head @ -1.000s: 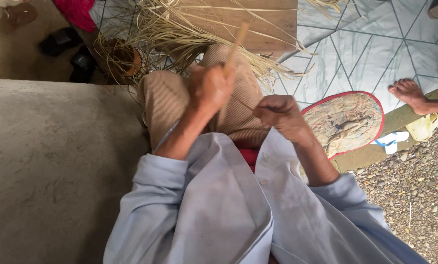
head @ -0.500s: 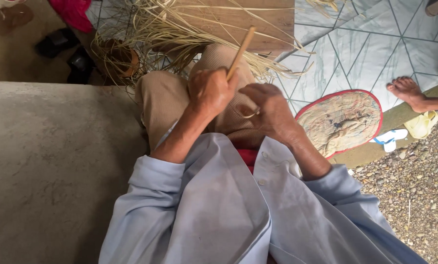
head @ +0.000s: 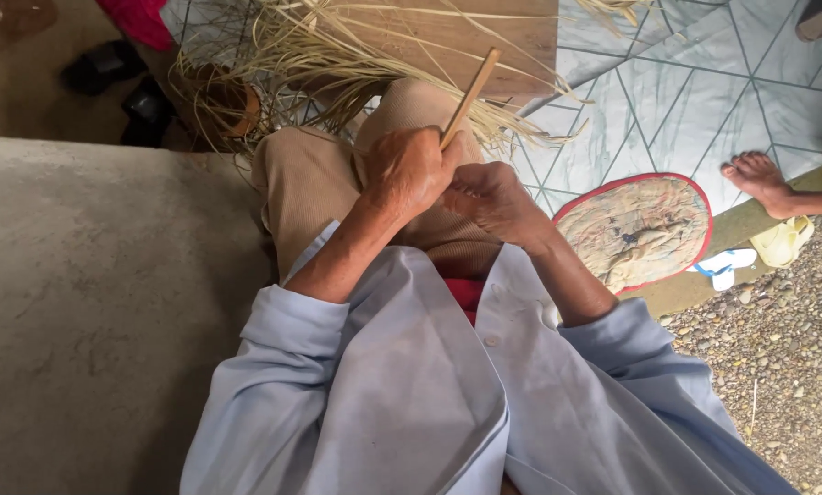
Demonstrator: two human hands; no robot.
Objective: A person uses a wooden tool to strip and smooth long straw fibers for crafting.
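The person sits on a grey concrete ledge (head: 81, 302), knees drawn up, in tan trousers and a pale blue shirt with sleeves pushed back. Both hands meet above the lap.

The left hand (head: 411, 170) is closed in a fist around the lower end of a light wooden stick (head: 470, 96). The stick rises out of the fist, tilted away from the body and to the person's right, its free end over the wooden board (head: 484, 41) beyond the knees.

The right hand (head: 493, 197) sits just beside the left, touching it near the base of the stick. Its fingers are curled inward; whether they pinch anything cannot be told, since the palm side is hidden.

Beyond the knees, a loose heap of dry straw strips (head: 337, 64) spreads over the board and the tiled floor (head: 704, 101). A small round woven basket (head: 227, 105) stands among the straw, on the person's left.

On the right lies an oval mat with a red border (head: 635, 234). Another person's bare foot (head: 757, 179) rests near it. Dark sandals (head: 126, 87) lie at the upper left. Gravel (head: 777, 367) covers the ground at the lower right.
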